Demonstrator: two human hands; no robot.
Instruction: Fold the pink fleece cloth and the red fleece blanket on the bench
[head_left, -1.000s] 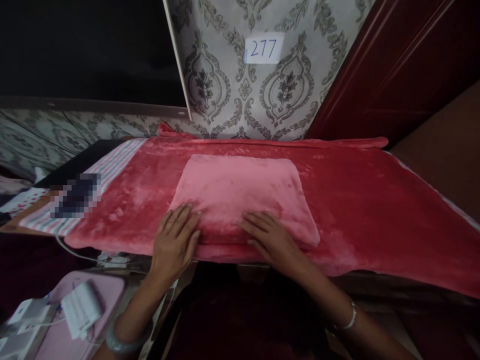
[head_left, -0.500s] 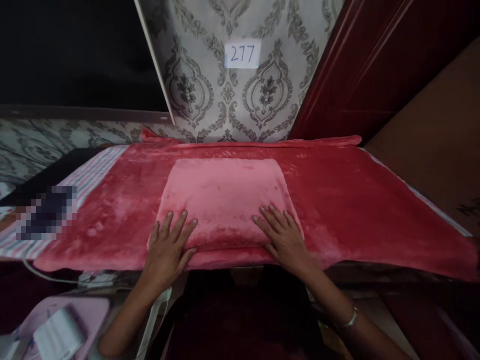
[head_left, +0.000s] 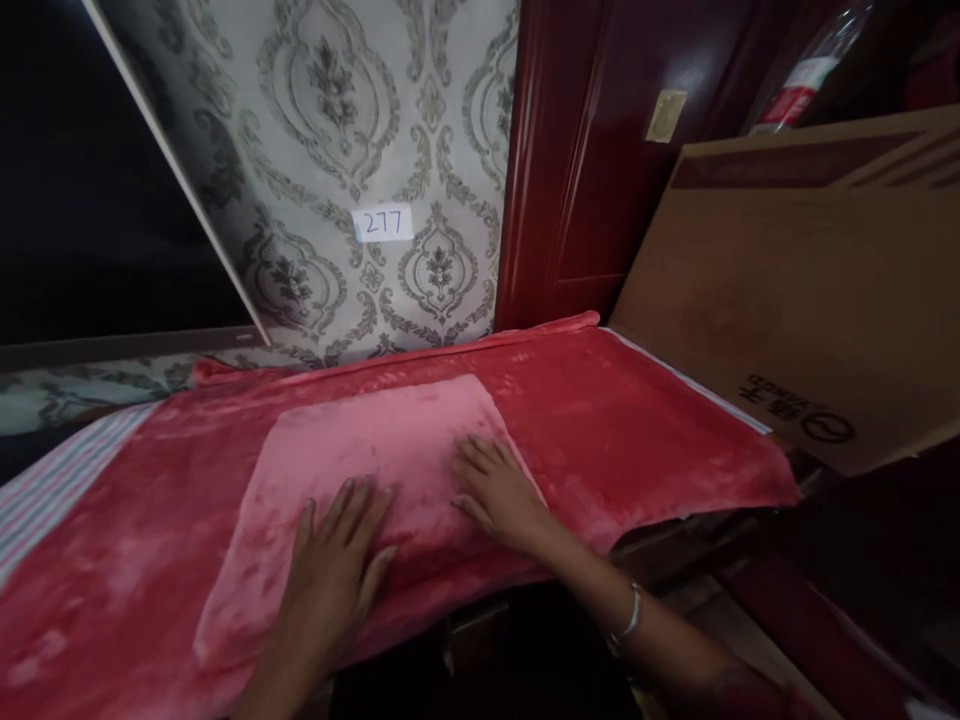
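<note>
A folded pink fleece cloth (head_left: 375,450) lies flat on a larger red fleece blanket (head_left: 630,420) that covers a table. My left hand (head_left: 330,570) rests palm down on the cloth's near edge, fingers spread. My right hand (head_left: 499,490) lies flat on the cloth's right part, near its right edge, with a silver bangle (head_left: 628,620) on the wrist. Neither hand holds anything.
A large cardboard box (head_left: 795,290) leans at the right behind the blanket. A dark red door (head_left: 592,160) and patterned wallpaper with a paper label reading 277 (head_left: 383,223) stand behind. A striped cloth (head_left: 45,480) shows at the far left.
The view has swung to the right and upward, bringing the cardboard box and door into sight. Both hands stay flat on the pink cloth; the right hand sits a bit farther up it.
</note>
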